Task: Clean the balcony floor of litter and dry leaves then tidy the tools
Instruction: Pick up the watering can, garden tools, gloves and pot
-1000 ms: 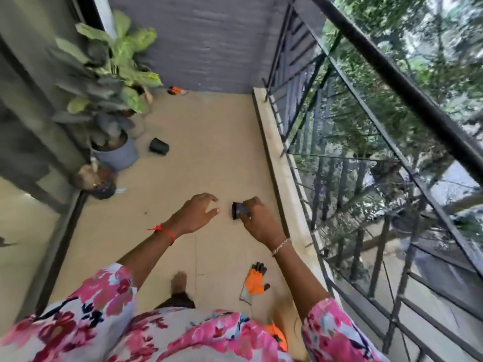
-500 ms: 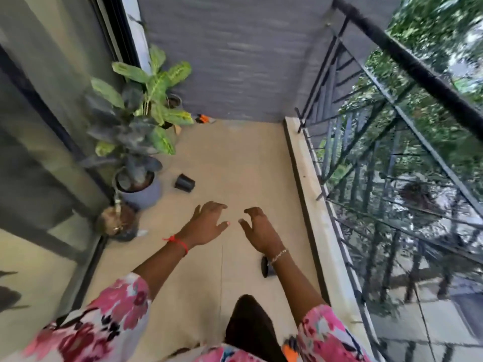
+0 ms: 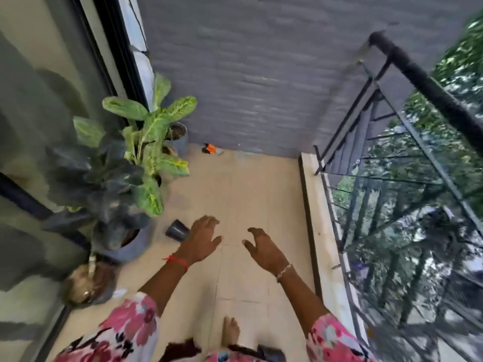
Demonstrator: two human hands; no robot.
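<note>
Tan balcony floor (image 3: 248, 199), left edge by potted plants (image 3: 125, 165): small dark pot (image 3: 175, 229) lying on its side just left of left hand (image 3: 201, 242), farther from right hand (image 3: 264, 250); fingers (image 3: 209, 220) of both apart, empty.

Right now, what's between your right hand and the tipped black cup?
In the head view, the left hand, empty with relaxed fingers, lies between the right hand and the black cup. Between the two hands only bare floor shows.
</note>
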